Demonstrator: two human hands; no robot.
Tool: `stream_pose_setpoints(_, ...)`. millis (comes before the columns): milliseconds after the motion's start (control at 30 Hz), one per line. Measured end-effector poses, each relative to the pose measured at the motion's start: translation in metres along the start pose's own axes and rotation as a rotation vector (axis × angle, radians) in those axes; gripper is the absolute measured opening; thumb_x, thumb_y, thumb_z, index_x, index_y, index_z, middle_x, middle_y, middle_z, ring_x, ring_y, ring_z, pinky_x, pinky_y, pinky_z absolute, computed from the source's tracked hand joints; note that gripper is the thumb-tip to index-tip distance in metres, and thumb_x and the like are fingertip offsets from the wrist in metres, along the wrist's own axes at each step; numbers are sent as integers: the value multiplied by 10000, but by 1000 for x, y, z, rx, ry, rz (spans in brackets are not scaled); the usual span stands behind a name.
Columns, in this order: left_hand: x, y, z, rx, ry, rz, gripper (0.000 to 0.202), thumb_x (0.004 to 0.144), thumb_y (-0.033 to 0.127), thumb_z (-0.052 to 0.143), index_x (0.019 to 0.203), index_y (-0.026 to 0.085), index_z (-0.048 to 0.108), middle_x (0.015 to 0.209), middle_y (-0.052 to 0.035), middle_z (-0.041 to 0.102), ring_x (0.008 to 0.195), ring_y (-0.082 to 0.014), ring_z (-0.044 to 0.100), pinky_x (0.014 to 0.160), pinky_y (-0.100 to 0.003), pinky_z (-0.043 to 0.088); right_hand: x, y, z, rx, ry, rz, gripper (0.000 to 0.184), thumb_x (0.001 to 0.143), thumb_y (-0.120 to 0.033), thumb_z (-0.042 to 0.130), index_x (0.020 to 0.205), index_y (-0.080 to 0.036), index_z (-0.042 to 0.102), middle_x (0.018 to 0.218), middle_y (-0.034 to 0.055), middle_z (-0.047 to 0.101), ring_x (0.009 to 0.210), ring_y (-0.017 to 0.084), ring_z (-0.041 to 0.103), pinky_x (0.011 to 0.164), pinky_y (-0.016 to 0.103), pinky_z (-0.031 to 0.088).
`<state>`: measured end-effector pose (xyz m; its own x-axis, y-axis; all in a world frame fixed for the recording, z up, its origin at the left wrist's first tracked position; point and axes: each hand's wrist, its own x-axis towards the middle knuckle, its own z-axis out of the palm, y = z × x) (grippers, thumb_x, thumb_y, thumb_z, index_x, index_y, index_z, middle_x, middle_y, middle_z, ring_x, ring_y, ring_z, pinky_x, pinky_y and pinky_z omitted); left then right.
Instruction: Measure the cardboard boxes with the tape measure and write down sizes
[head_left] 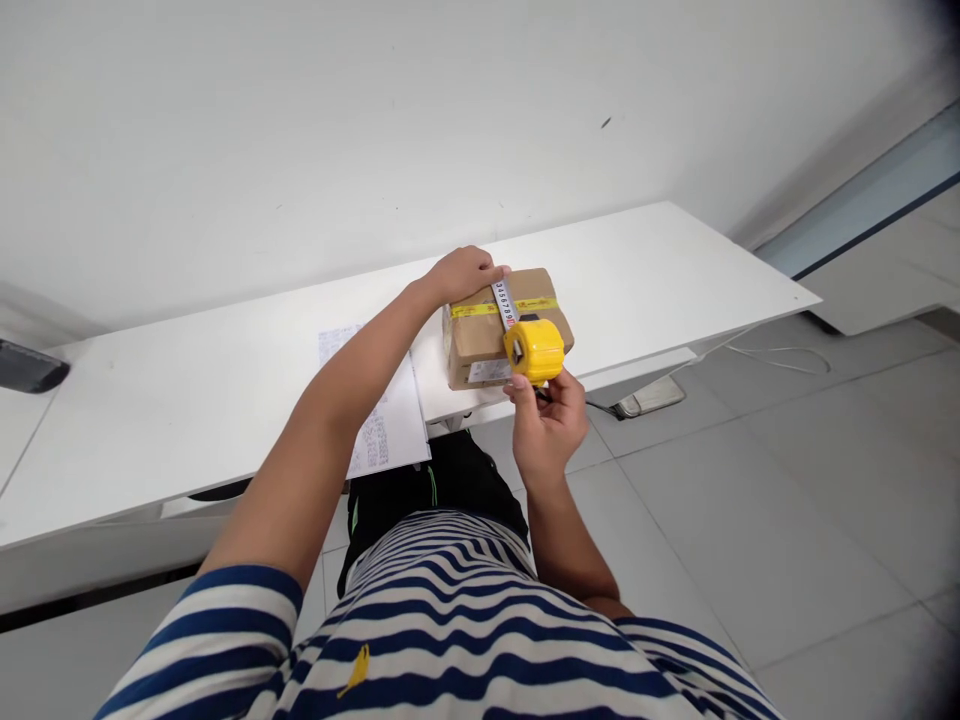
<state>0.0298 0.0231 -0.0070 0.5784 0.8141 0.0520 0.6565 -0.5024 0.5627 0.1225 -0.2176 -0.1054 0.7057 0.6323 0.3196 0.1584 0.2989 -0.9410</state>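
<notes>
A brown cardboard box with yellow printed tape across its top and a white label on its near side sits on the white table. My right hand is closed around the underside of a yellow tape measure at the box's near edge. From its case the metal blade runs out over the box top to the far edge. There my left hand curls its fingers, with the thumb against the blade's end; the fingertips behind the box are hidden.
Papers with dense writing lie left of the box, hanging past the front edge of the long white table. A dark object is at the far left. A white wall rises behind, and a cable lies on the tiled floor.
</notes>
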Motion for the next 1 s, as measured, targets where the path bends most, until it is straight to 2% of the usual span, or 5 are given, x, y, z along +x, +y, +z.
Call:
stream_pose_setpoints(200,-1,-3,0,-56,-1,-38,484,1007,497,604,636,219,468,743,-22,519,699,-163,432,712,-349,313,-11,2,-25,-240,135,-222,526,807,-586,875,1143,-195,770,920,47,805,758,175,755,734,336,666)
stream_pose_setpoints(600,-6,-1,4,-41,39,-29,484,1015,524,582,659,212,477,779,-34,577,708,-161,468,717,-354,353,0,19,-15,-144,-5,-65,583,822,-616,848,1228,-219,714,1075,60,814,806,187,798,796,389,704)
stream_pose_setpoints(733,-6,-2,5,15,167,31,441,1034,523,514,730,207,564,855,-57,654,821,-199,563,788,-368,395,0,23,-16,-153,-28,-84,564,865,-603,812,1263,-224,686,1079,60,794,805,181,787,793,379,701)
stream_pose_setpoints(867,-32,24,-6,15,236,104,346,1028,477,541,820,205,590,913,-57,688,911,-209,599,836,-366,415,4,34,-18,-138,-93,-217,577,930,-576,742,1377,-233,619,1288,145,748,1124,256,790,981,460,677)
stream_pose_setpoints(1000,-92,83,-14,-117,72,236,301,992,445,636,832,204,553,886,-38,665,830,-168,587,790,-351,419,-1,47,-24,-85,-86,-395,602,931,-606,723,1394,-276,524,1518,201,600,1456,339,630,1151,662,562)
